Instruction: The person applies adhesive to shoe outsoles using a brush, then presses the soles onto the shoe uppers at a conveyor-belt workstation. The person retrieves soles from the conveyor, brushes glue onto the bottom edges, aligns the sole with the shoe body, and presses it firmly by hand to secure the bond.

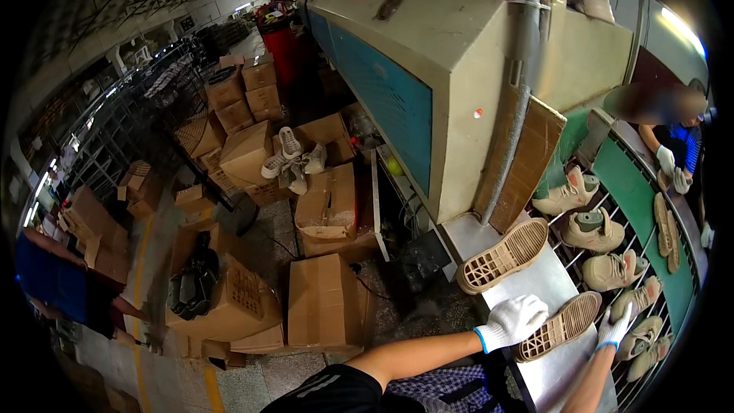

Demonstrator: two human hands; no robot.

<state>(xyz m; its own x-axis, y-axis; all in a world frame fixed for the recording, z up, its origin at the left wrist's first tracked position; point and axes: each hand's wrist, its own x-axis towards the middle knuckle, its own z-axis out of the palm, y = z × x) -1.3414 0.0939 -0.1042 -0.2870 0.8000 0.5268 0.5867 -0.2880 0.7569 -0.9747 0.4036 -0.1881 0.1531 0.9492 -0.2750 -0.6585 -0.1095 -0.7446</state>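
My left hand [514,323], in a white knitted glove with a blue cuff, is closed just over the heel end of a tan shoe sole [560,326]. Whatever its curled fingers may hold is hidden. That sole lies with its latticed side up on a metal ledge [535,285]. Beside its toe end is my right hand [614,326], gloved alike, its fingers apart and close to a beige shoe [639,297] on the rack. A second latticed tan sole [503,257] lies farther up the ledge.
Several beige shoes stand on a barred rack [569,255] at right. Past it, a co-worker's gloved hands [673,168] are near more soles [667,233]. A large cream machine [466,115] rises ahead. Cardboard boxes [325,302] crowd the floor at left, near a standing fan [195,138].
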